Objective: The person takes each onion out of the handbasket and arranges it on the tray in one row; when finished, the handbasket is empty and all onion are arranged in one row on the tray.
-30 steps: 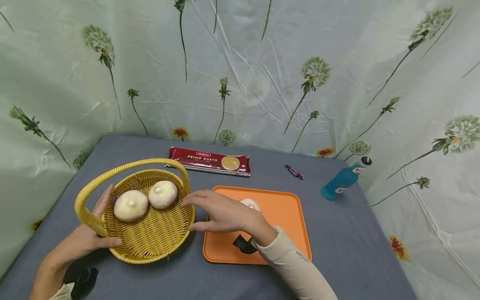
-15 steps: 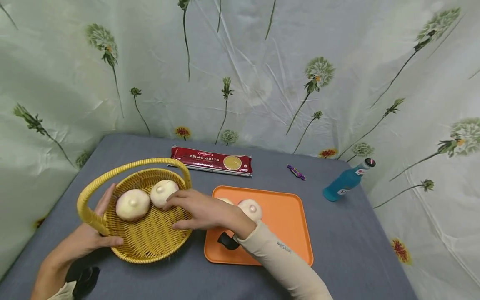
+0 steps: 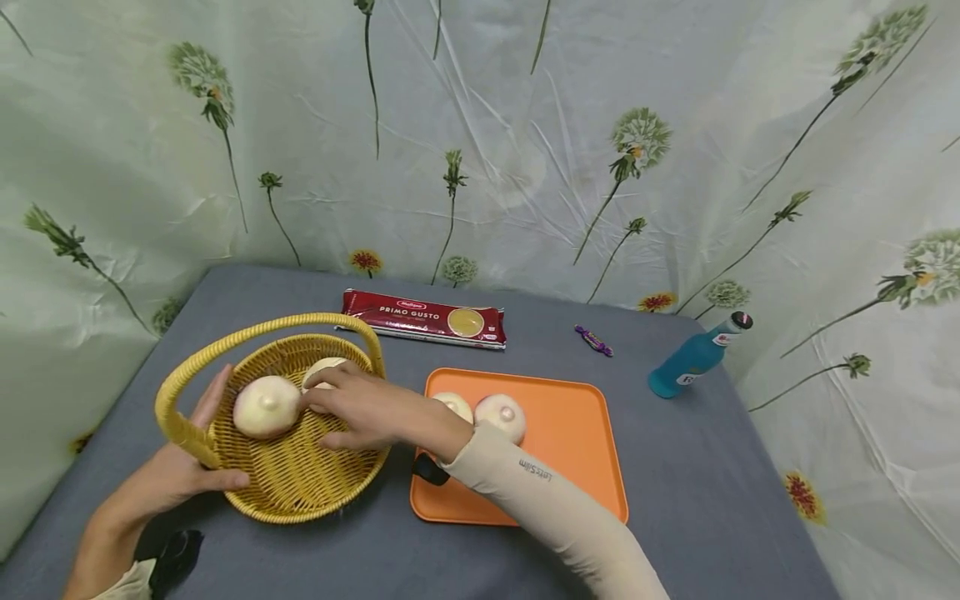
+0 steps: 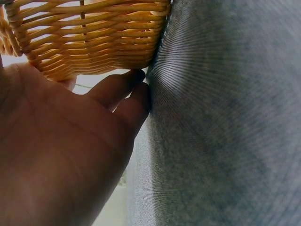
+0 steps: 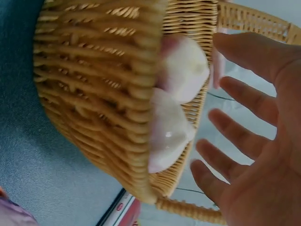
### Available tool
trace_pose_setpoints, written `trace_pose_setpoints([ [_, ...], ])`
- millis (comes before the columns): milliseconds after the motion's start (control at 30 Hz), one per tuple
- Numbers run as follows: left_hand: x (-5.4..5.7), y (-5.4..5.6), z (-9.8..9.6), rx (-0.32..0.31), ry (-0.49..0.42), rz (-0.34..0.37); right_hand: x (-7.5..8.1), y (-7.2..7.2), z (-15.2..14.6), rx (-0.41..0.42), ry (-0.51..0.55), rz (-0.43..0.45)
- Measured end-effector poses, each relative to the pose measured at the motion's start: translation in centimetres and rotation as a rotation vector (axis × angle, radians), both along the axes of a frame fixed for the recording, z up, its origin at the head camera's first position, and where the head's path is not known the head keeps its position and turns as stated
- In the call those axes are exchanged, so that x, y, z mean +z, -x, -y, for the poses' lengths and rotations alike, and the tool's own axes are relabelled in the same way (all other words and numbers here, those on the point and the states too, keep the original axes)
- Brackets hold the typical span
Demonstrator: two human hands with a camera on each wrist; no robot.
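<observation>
A yellow wicker basket point(image 3: 292, 492) with an arched handle stands at the left of the table. Two round, white bulbs with a purple tinge and a small knob lie inside, a left bulb point(image 3: 267, 407) and a right bulb point(image 5: 186, 68). My left hand point(image 3: 168, 479) cups the basket's left side, its thumb at the near rim and its fingers spread along the outer wall. Over the basket's right side reaches my right hand point(image 3: 367, 408), fingertips overlapping the right bulb in the head view. The right wrist view shows that hand's fingers point(image 5: 240, 134) spread, with nothing between them.
On an orange tray point(image 3: 570, 467), right of the basket, sit two more bulbs point(image 3: 501, 417), partly behind my right arm. A red PRIMO GUSTO packet point(image 3: 423, 318), a purple wrapped candy point(image 3: 593, 341) and a tilted-looking blue bottle point(image 3: 690, 362) are farther back.
My right hand has moved left from the basket's right rim to over the right bulb, uncovering both tray bulbs. My left hand stays at the basket's side.
</observation>
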State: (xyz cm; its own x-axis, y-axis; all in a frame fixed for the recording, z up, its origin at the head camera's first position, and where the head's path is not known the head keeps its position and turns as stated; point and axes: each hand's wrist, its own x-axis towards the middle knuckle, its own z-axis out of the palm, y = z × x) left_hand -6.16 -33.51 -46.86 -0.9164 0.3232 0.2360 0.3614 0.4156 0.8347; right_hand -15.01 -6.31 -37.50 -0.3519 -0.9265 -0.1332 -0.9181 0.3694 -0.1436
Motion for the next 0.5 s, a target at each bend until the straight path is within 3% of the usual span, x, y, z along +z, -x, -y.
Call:
trace_pose_setpoints([
  [500, 0.2, -0.2, -0.3, -0.005, -0.02, 0.029, -1.7, 1.0, 1.4, -0.148, 0.005, 0.093],
])
